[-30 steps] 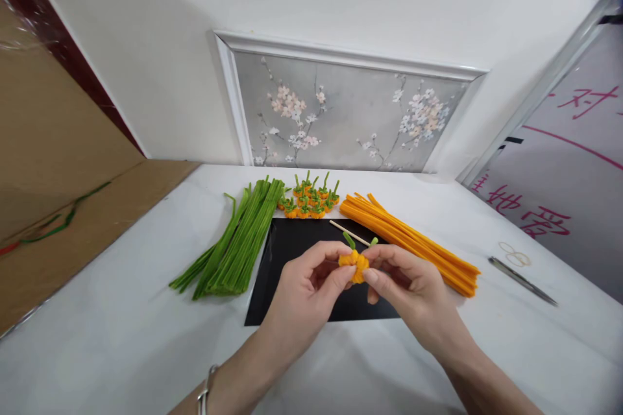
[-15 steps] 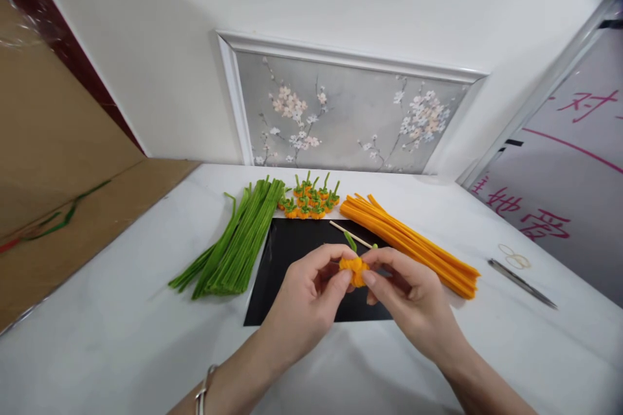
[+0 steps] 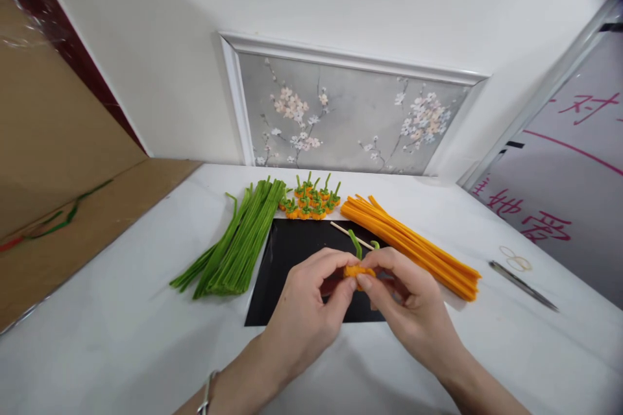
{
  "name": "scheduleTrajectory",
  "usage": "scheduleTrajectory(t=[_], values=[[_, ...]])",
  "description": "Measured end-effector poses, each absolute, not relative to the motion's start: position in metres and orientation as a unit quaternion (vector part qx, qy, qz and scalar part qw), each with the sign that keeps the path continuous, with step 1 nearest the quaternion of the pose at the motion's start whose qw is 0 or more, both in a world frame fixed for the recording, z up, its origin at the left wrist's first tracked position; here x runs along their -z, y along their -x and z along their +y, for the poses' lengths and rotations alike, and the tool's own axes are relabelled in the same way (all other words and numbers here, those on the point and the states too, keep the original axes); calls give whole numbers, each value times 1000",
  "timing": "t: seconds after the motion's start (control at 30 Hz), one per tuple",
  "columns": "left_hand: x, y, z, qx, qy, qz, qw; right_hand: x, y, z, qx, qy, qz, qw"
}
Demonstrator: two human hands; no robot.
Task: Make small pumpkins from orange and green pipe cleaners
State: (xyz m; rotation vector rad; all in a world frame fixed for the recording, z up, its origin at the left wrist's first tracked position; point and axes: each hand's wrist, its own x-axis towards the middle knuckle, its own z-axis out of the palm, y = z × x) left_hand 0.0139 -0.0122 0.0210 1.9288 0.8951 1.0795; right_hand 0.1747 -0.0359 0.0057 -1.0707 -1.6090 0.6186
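Observation:
Between the fingertips of both hands is a small orange pipe-cleaner pumpkin (image 3: 358, 270), above the black mat (image 3: 296, 259). My left hand (image 3: 314, 301) pinches its left side, and my right hand (image 3: 409, 298) pinches its right side. Bent green pipe-cleaner ends (image 3: 355, 244) stick up behind the pumpkin; how they join it is hidden by the fingers. Past the hands, a thin wooden stick (image 3: 341, 229) lies slanted on the mat, partly covered.
Green pipe cleaners (image 3: 238, 246) lie bundled at left, orange pipe cleaners (image 3: 413, 243) at right. Several finished orange pumpkins with green stems (image 3: 311, 200) stand behind the mat. Tweezers (image 3: 523, 285) and rubber bands (image 3: 516, 258) lie far right. Cardboard (image 3: 97, 220) borders the left side.
The orange pumpkin has been tipped in my fingers, so it looks flatter now. More of the green ends shows above it. Both hands stay in nearly the same place.

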Motion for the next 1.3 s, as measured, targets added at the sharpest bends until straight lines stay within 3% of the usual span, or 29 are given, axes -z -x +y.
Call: scheduleTrajectory(t=[0.53, 0.87, 1.07, 1.3], values=[[-17, -17, -16, -455, -731, 367, 352, -15, -170, -37, -411, 422, -561, 582], [-18, -21, -17, -460, -662, 370, 462, -11, -173, -36, -411, 415, -560, 588], [-17, -17, -17, -456, -733, 343, 371, -9, -175, -34, -453, 416, -529, 585], [-16, -19, -19, -486, -717, 342, 364, -8, -175, -34, -483, 405, -504, 590]])
